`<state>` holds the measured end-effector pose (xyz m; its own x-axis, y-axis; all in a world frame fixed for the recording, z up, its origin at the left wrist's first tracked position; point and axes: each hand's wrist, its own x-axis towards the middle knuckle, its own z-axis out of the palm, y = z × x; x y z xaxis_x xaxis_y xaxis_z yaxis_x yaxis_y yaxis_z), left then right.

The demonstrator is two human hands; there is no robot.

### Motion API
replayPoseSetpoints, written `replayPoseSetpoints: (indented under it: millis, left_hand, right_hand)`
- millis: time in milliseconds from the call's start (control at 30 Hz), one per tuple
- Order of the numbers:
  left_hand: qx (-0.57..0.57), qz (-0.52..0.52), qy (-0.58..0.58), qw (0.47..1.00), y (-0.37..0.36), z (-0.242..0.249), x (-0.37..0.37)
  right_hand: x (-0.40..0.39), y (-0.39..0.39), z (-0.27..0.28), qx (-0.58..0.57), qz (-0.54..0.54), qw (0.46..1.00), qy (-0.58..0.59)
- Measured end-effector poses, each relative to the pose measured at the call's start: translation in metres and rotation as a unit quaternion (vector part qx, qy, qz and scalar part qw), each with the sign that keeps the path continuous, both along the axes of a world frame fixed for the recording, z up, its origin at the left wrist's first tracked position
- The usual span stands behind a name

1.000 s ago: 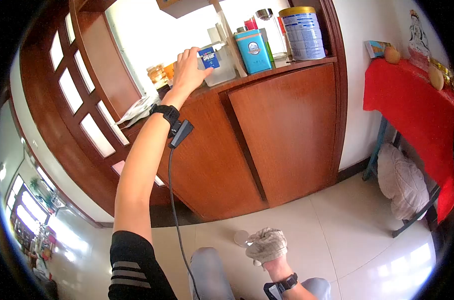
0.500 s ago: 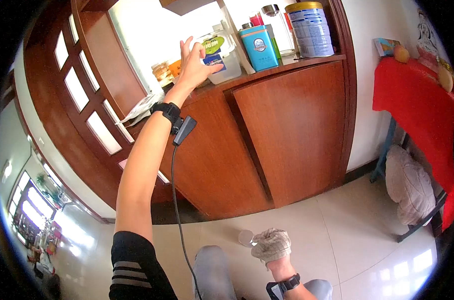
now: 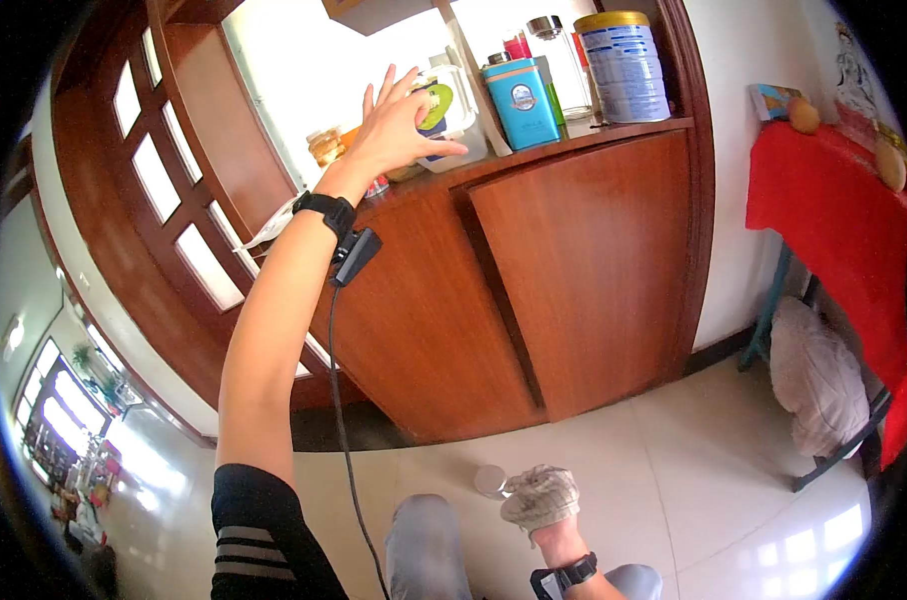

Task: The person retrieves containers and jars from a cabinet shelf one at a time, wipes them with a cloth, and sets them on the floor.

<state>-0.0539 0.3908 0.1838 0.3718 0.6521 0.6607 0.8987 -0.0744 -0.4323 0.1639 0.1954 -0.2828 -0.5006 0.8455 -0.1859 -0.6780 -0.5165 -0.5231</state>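
My left hand reaches up to the cabinet shelf, its fingers spread and curved in front of a translucent plastic tub with a green and blue label. The hand covers part of the tub and is open. Low over the floor, my right hand is closed in a crumpled pale checked cloth, which hides most of the fingers. Right beside the cloth shows a small round clear thing with a pale rim; I cannot tell whether the hand holds it.
On the shelf stand a blue tin, a large can with a gold lid, a glass bottle and a jar. Wooden cabinet doors are below. At right is a red-draped table. A cable hangs from my left wrist.
My left hand has shifted slightly right and opened its fingers wider across the front of the tub. My right hand with the cloth has barely moved.
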Motion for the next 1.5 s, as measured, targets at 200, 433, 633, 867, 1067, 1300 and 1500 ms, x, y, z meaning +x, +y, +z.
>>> replayPoseSetpoints:
  millis: [200, 433, 633, 867, 1067, 1300, 1500]
  left_hand:
    - [-0.016, 0.02, 0.0, 1.0, -0.005, 0.002, 0.013]
    - [0.029, 0.036, 0.082, 0.996, -0.005, -0.004, 0.014]
    - [0.032, 0.047, 0.106, 0.993, -0.018, -0.006, 0.024]
    - [0.095, 0.046, 0.092, 0.99, -0.046, -0.016, 0.034]
    - [0.125, 0.03, 0.043, 0.991, -0.105, -0.044, 0.05]
    - [0.057, -0.109, -0.107, 0.987, -0.192, -0.138, 0.064]
    - [-0.205, -0.256, -0.48, 0.814, -0.218, -0.273, 0.046]
  right_hand:
    - [-0.004, -0.002, -0.02, -0.011, -0.021, 0.999, 0.036]
    - [-0.005, -0.007, -0.023, -0.08, -0.025, 0.984, 0.154]
    - [-0.02, -0.003, -0.059, 0.029, -0.026, 0.994, 0.097]
    - [-0.015, -0.006, -0.054, -0.075, -0.02, 0.985, 0.153]
    - [-0.002, -0.008, -0.016, -0.086, -0.038, 0.983, 0.155]
    - [0.007, 0.001, 0.032, 0.126, 0.0, 0.99, -0.059]
    - [0.015, -0.027, 0.034, -0.01, -0.158, 0.986, 0.058]
